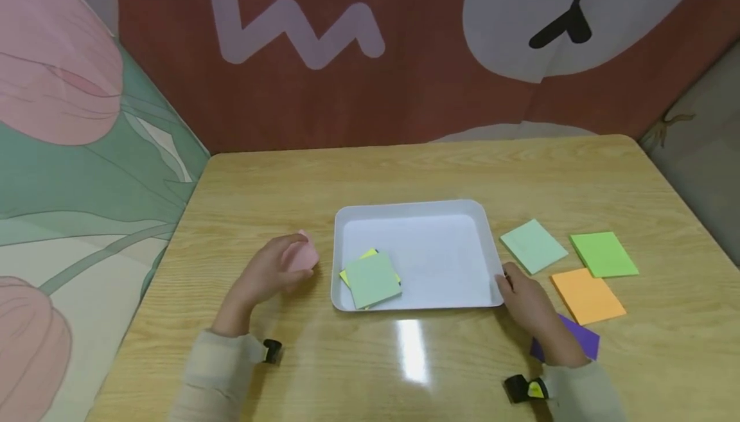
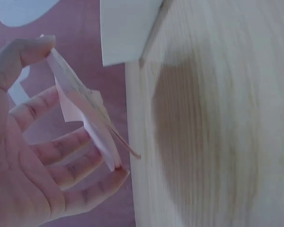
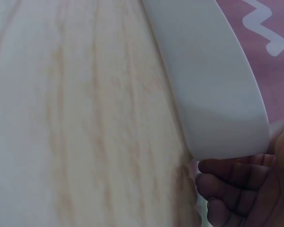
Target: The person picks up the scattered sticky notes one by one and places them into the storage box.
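Observation:
My left hand (image 1: 268, 274) pinches a pink sticky note pad (image 1: 300, 254) above the table, left of a white tray (image 1: 439, 261). In the left wrist view the pink pad (image 2: 83, 104) is held on edge between thumb and fingertips, some sheets fanned and bent. My right hand (image 1: 527, 300) grips the tray near its front right corner; in the right wrist view, curled fingers (image 3: 232, 189) sit against the tray's outer wall (image 3: 217, 80). In the tray's left part a pale green sticky pad (image 1: 372, 279) lies over a yellow one (image 1: 344, 277), mostly covered.
Right of the tray lie a mint pad (image 1: 533, 246), a bright green pad (image 1: 604, 255), an orange pad (image 1: 586, 297) and a purple pad (image 1: 584, 340), partly hidden by my right wrist. The wooden table (image 1: 416, 171) meets a patterned wall covering (image 1: 416, 101) at the back.

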A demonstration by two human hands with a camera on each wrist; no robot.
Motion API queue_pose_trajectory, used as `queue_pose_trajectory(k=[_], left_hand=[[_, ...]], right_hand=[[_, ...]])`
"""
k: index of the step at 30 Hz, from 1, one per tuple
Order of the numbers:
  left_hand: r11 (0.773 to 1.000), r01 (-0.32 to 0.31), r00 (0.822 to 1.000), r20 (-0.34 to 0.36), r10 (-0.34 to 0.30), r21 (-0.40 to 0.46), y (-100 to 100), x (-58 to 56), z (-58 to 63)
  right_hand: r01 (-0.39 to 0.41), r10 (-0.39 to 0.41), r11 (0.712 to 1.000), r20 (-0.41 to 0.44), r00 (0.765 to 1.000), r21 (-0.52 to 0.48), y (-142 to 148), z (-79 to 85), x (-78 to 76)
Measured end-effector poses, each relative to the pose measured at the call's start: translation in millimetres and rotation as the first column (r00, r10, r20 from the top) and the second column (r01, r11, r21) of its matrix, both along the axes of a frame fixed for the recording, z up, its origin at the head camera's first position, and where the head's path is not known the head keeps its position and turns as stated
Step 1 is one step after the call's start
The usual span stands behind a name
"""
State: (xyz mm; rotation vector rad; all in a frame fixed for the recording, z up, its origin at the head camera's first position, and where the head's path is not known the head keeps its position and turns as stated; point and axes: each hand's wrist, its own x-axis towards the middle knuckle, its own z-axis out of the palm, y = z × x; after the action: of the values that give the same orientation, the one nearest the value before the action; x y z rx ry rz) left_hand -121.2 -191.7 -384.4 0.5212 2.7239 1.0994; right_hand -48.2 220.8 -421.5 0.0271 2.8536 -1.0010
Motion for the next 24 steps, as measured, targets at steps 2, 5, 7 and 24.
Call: queue_pose_trajectory(k=[2,5,7,24], left_hand=[[1.000,0.019,1.000,0.013,-0.019,0.024,4,1.0,0.8],[0.996,0.053,0.998,0.019,-0.055,0.074,11,2.4,1.3],[0.991,0.084,0.996,0.008,-0.085,0.100,17,2.6,1.2],[0.968,0.211,0.975,-0.096,-0.199,0.138,61,3.8,6.4]], right_hand=[[0.001,-0.001,1.000,-0.006,1.000,0.000,-1,-1.0,-0.1],[0.007,-0.007,1.000,-0.003,1.000,-0.001,-2,-1.3,0.4],[0.011,-0.011,1.000,-0.001,1.000,0.002,-2,-0.9,1.2],[0.003,-0.003,1.000,0.002,1.000,0.005,-1,-2.7,2.7]])
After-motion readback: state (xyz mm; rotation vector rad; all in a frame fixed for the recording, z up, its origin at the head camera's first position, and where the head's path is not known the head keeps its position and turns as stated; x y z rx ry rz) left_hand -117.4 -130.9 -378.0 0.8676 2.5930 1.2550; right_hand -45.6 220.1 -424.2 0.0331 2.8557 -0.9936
